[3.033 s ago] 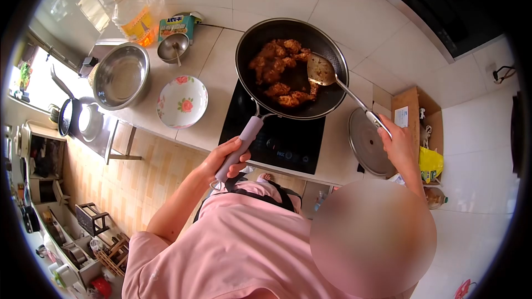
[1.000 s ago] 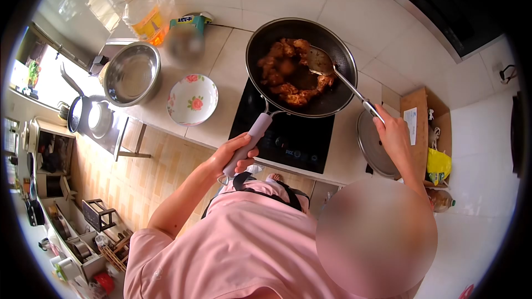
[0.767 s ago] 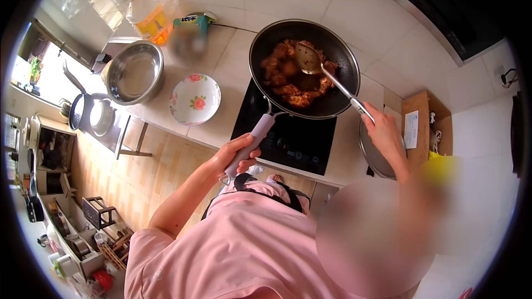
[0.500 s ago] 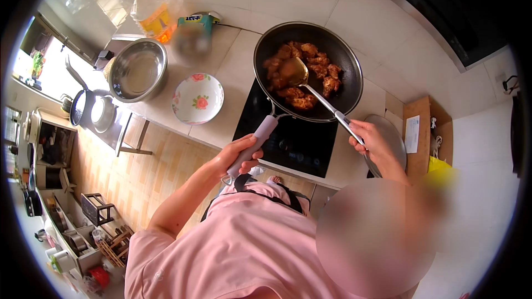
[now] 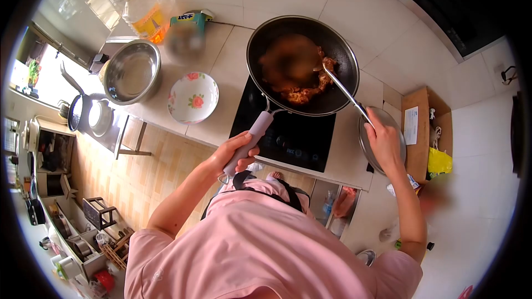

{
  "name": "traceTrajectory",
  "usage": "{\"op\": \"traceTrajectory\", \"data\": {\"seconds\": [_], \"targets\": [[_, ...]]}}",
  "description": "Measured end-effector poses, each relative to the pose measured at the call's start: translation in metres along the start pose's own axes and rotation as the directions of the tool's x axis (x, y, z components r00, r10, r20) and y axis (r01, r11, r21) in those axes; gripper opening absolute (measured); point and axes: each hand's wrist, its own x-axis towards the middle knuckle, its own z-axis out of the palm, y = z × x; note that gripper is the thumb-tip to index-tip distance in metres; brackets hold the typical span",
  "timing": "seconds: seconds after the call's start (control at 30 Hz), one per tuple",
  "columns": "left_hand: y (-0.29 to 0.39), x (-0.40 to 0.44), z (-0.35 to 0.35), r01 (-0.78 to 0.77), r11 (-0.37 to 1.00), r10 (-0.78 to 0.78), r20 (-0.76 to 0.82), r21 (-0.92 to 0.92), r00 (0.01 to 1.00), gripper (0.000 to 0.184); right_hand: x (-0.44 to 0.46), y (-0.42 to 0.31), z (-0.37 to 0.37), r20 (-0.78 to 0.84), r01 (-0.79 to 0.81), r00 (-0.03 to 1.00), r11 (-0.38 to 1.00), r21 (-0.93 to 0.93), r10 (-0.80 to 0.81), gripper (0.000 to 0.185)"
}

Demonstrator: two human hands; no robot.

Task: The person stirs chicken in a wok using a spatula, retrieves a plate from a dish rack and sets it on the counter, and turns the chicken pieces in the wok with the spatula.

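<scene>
My left hand (image 5: 239, 152) is wrapped round the pale purple handle of a black wok (image 5: 343, 72), which sits over the dark cooktop (image 5: 296, 141). My right hand (image 5: 382, 133) is closed on the handle of a metal spatula (image 5: 348, 93). The spatula's head is down in the wok, hidden in a blurred patch. Browned meat pieces (image 5: 299, 95) show along the lower and right parts of the pan. Left of the cooktop lies a white plate with flower patterns (image 5: 183, 102).
A steel basin (image 5: 133, 75), an oil bottle (image 5: 144, 19) and a green box (image 5: 194, 17) stand at the left. A round lid (image 5: 390, 152) lies right of the cooktop, beside a cardboard box (image 5: 415, 122). A frying pan (image 5: 77, 112) is at the far left.
The spatula has moved from the left part of the wok to the right, and my right hand has shifted right and up. My left hand still grips the wok handle. The view has shifted slightly.
</scene>
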Motion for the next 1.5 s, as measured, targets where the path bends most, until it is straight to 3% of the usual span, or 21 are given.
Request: {"op": "traceTrajectory", "data": {"seconds": [0.07,0.27,0.37,0.43,0.53,0.63,0.9,1.03,1.07,1.13,1.23,1.5], "targets": [[-0.001,0.000,-0.001,-0.002,1.000,0.002,0.002,-0.006,1.000,0.030,-0.003,-0.005,-0.007,0.014,0.000,1.000,0.998,0.069,-0.001,0.035],[0.000,0.000,0.000,0.002,1.000,-0.002,0.009,-0.012,1.000,0.029,0.005,0.002,-0.012,-0.041,0.033,0.999,0.999,0.026,-0.032,0.035],[0.000,0.000,0.000,0.003,1.000,-0.003,0.011,-0.018,1.000,0.030,0.010,-0.008,-0.021,0.081,-0.010,0.997,0.995,-0.096,0.018,0.035],[0.000,0.000,-0.001,-0.002,1.000,0.003,0.016,-0.018,1.000,0.030,0.012,-0.001,-0.031,0.136,0.056,0.990,0.992,-0.113,-0.041,0.035],[0.000,0.000,-0.001,-0.003,0.998,0.003,-0.004,0.055,1.000,0.049,0.017,0.004,-0.035,0.118,0.068,0.992,0.991,-0.115,-0.054,0.036],[0.001,-0.001,0.001,-0.004,1.000,0.005,0.023,-0.021,1.000,0.029,0.032,-0.002,-0.024,0.027,0.055,0.998,0.993,-0.102,-0.052,0.036],[0.000,-0.002,0.001,-0.008,1.000,0.008,0.013,-0.021,1.000,0.027,0.064,-0.038,0.024,0.041,0.027,0.999,0.968,-0.249,-0.017,0.035],[0.000,-0.002,0.003,-0.014,1.000,0.014,0.002,-0.003,1.000,0.026,0.074,-0.040,0.036,0.024,0.121,0.993,0.961,-0.249,-0.119,0.035],[0.000,-0.002,0.002,-0.014,1.000,0.014,0.005,-0.001,1.000,0.026,0.074,-0.043,0.028,0.137,-0.026,0.990,0.999,-0.031,0.030,0.034],[-0.001,0.000,0.000,-0.013,1.000,0.013,0.015,0.006,1.000,0.026,0.072,-0.050,0.005,0.425,-0.384,0.876,0.863,0.327,0.229,0.032],[0.000,0.000,-0.001,0.000,1.000,0.000,0.034,0.001,0.999,0.026,0.059,-0.026,0.015,0.613,-0.606,0.752,0.621,0.498,0.242,0.030],[0.000,0.000,-0.002,0.011,1.000,-0.011,0.033,-0.004,0.999,0.026,0.057,-0.030,0.046,0.759,-0.766,0.642,0.111,0.633,0.106,0.018]]}}
